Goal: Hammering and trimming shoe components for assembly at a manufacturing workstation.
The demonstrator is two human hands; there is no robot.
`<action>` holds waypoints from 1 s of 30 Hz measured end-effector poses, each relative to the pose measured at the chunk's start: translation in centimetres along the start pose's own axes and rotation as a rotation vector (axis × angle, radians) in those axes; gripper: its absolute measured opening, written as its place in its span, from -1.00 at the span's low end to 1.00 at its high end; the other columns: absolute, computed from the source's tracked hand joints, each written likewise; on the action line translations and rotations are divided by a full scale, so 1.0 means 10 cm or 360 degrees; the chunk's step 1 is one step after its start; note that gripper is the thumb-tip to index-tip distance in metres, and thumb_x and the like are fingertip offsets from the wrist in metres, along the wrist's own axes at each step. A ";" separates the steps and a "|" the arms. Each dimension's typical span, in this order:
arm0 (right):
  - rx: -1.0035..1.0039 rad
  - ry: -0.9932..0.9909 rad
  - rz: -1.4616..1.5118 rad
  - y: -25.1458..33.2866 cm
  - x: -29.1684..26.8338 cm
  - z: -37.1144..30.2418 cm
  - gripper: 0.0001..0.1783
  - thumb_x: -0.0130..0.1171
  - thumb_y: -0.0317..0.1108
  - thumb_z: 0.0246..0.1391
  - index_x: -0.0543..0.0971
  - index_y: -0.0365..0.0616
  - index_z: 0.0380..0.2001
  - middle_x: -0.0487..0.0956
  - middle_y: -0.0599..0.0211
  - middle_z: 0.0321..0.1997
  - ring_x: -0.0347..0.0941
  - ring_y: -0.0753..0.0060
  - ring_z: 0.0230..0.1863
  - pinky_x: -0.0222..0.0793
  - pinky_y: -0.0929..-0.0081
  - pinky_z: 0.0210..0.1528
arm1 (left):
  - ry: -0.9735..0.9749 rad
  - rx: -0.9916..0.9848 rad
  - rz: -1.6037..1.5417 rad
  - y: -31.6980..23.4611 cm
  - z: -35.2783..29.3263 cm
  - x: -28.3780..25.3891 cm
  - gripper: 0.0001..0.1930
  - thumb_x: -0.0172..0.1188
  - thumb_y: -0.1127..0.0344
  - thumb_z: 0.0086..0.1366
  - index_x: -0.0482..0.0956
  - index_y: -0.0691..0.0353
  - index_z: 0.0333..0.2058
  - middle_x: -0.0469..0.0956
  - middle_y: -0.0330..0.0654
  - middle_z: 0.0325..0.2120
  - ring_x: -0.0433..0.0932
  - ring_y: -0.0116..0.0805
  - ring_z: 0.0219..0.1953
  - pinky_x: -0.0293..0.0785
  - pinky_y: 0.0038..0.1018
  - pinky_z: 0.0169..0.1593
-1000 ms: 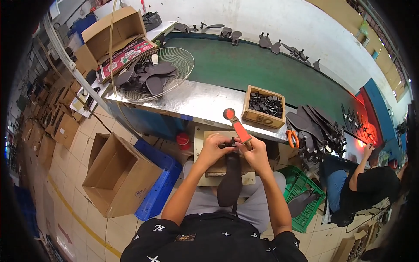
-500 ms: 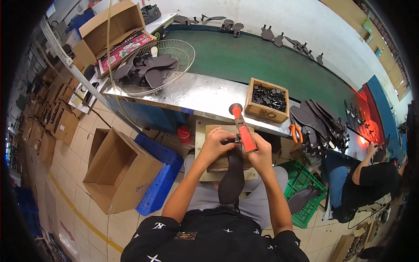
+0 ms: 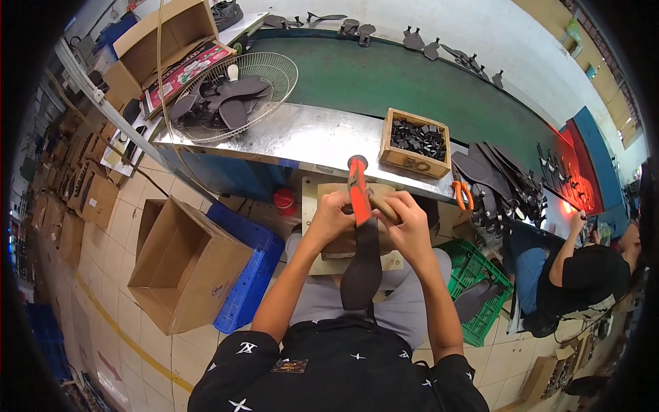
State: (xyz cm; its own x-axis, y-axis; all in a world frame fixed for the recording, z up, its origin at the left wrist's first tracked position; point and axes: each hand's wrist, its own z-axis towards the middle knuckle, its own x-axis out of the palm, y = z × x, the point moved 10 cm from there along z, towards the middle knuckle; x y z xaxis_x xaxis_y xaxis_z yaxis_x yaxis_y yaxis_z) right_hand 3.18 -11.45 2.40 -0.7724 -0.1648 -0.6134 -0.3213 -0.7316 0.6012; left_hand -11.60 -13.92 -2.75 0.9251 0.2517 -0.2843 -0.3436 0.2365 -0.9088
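Observation:
My right hand (image 3: 410, 221) is closed round the wooden handle of a hammer with a red head (image 3: 360, 199). The head lies over the far end of a dark, insole-shaped shoe piece (image 3: 362, 275), right beside the fingers of my left hand (image 3: 331, 216). Those fingers are closed on the piece's far end; the hammer head partly hides their tips. From there the piece runs back toward my lap, its broad rounded end nearest me. Below both hands is a brown work block on a cream base plate (image 3: 390, 264). Whether the hammer touches the piece I cannot tell.
Ahead on the metal bench edge stand a wooden box (image 3: 415, 169) of small black parts and a wire basket (image 3: 287, 93) of dark pieces. Orange-handled pliers (image 3: 468, 195) lie right, above a green crate (image 3: 477, 329). Left are a cardboard box (image 3: 206, 275) and blue crate. A co-worker (image 3: 590, 275) sits right.
The hammer has swung left across my left fingertips, and its wooden handle now shows in my right hand. My left hand still grips the shoe piece. The whole view has shifted slightly.

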 end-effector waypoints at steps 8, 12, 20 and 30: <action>0.0673 0.0192 0.0384 0.26 -0.38 -0.50 -0.60 0.05 -0.42 0.29 0.36 -0.32 0.15 0.55 0.05 -0.30 0.49 0.26 -0.34 0.41 0.42 -0.24 | 0.0110 -0.0011 -0.0055 0.20 0.01 0.04 -0.73 0.42 0.38 -0.01 0.71 0.31 -0.28 0.66 -0.05 -0.40 0.61 -0.30 -0.33 0.50 -0.43 -0.23; 0.0575 0.0046 0.0227 0.47 -0.58 -0.57 -0.59 0.04 -0.43 0.30 0.35 -0.35 0.16 0.56 -0.10 -0.12 0.57 0.10 -0.19 0.44 0.37 -0.12 | 0.0081 0.0014 -0.0149 0.18 0.01 0.04 -0.73 0.41 0.39 0.00 0.72 0.29 -0.27 0.67 -0.08 -0.38 0.60 -0.30 -0.31 0.50 -0.44 -0.19; 0.0429 -0.0105 0.0079 0.68 -0.87 -0.53 -0.61 0.03 -0.38 0.30 0.39 -0.26 0.15 0.51 0.32 -0.39 0.38 0.69 -0.55 0.26 0.67 -0.54 | 0.0211 -0.0051 0.0256 0.19 -0.06 0.04 -0.41 0.43 0.23 0.04 0.56 0.23 0.08 0.69 -0.15 -0.23 0.58 -0.19 -0.09 0.39 -0.30 0.10; 0.0414 0.0013 -0.0036 0.64 -0.83 -0.54 -0.64 -0.02 -0.40 0.31 0.37 -0.22 0.14 0.49 0.34 -0.40 0.38 0.63 -0.50 0.28 0.57 -0.51 | 0.0231 0.0015 0.0743 0.21 -0.11 0.10 0.29 0.40 -0.05 0.03 -0.46 0.30 0.40 0.58 -0.39 0.07 0.19 -0.16 0.38 -0.54 0.16 0.40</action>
State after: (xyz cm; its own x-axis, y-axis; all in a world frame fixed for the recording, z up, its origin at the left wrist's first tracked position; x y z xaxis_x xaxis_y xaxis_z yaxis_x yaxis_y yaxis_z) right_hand 10.46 -18.39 8.55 -0.7594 -0.1565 -0.6315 -0.4692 -0.5408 0.6982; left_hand -11.22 -14.22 -5.30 0.6846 0.1996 -0.7011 -0.7280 0.1383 -0.6715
